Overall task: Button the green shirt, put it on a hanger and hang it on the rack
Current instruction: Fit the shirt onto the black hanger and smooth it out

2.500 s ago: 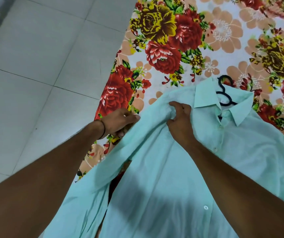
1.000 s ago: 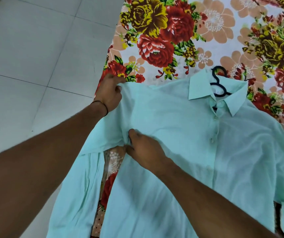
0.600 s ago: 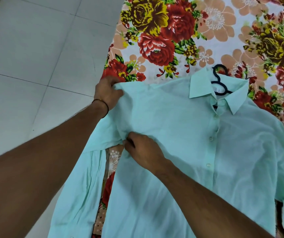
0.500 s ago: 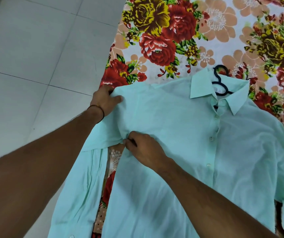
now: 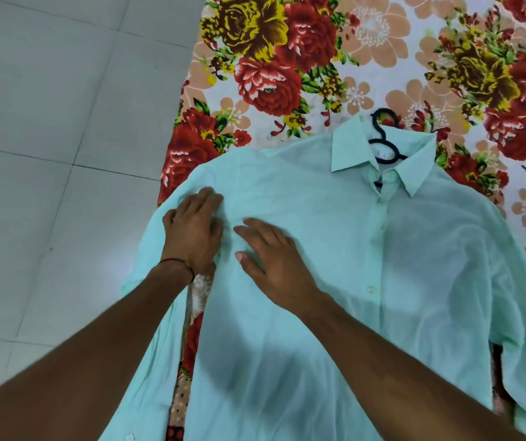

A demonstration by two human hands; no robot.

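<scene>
The pale green shirt (image 5: 366,265) lies front up on a floral bedsheet, its placket buttoned down the middle. A black hanger (image 5: 382,138) sits inside it, with the hook poking out above the collar. My left hand (image 5: 193,230) lies flat on the shirt's left shoulder, where the sleeve begins. Beside it, my right hand (image 5: 271,256) rests flat on the chest with the fingers spread. Neither hand grips the cloth. The left sleeve hangs down over the edge of the sheet.
The floral bedsheet (image 5: 319,58) covers the surface under and beyond the shirt. Grey floor tiles (image 5: 48,138) fill the left side. No rack shows in this view.
Both hands have let go of the bunched cloth at the left shoulder and armpit. They now lie flat on the fabric, and the shoulder lies spread out smoother.
</scene>
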